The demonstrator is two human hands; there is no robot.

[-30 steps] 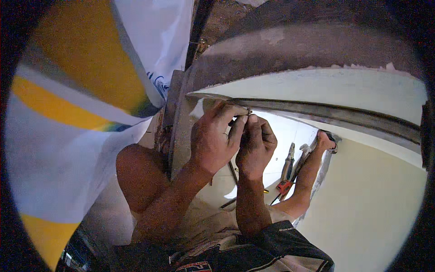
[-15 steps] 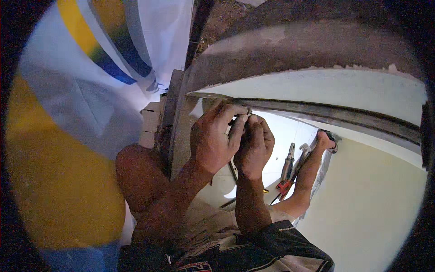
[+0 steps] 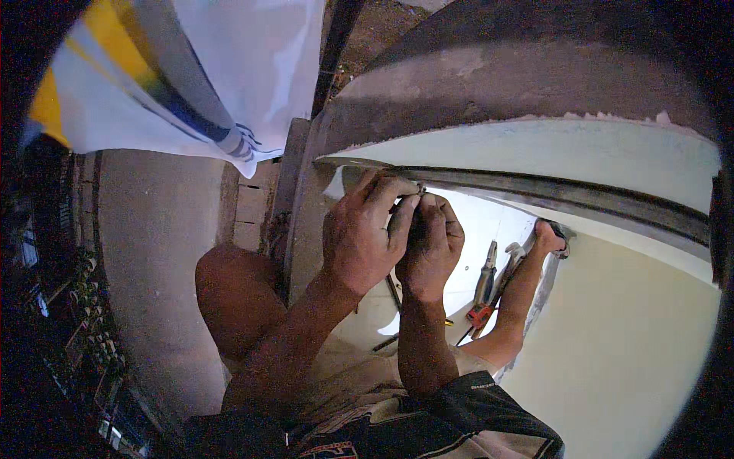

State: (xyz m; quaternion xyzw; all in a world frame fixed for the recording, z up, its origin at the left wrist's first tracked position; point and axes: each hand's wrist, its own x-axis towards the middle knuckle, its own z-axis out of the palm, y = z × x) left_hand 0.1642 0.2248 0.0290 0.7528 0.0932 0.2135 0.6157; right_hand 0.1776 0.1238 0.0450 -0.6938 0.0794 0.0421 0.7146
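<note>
My left hand point(image 3: 361, 233) and my right hand point(image 3: 430, 249) meet in the middle of the view, both closed with thumbs and fingertips pinched together. A small dark piece point(image 3: 420, 189) shows at their fingertips; it is too small and too much covered to name. Just beyond the fingers runs a dark metal rail point(image 3: 550, 191) along the pale wall edge. To the right of my right hand, a pair of pliers point(image 3: 485, 283) and an adjustable wrench point(image 3: 511, 260) lie on the bright white surface point(image 3: 459, 229), with a red-and-black tool part point(image 3: 479, 314) beside them.
My bare foot point(image 3: 549, 237) rests at the right near a pale wall point(image 3: 627, 336). My bent knee point(image 3: 233, 294) is at the left. A white, yellow and blue cloth point(image 3: 229, 76) hangs at the upper left, above a grey paved strip point(image 3: 164, 252) far below.
The hanging cloth has swung up and away at the left, uncovering the grey strip and dark ground below. My hands keep nearly the same place and pinch.
</note>
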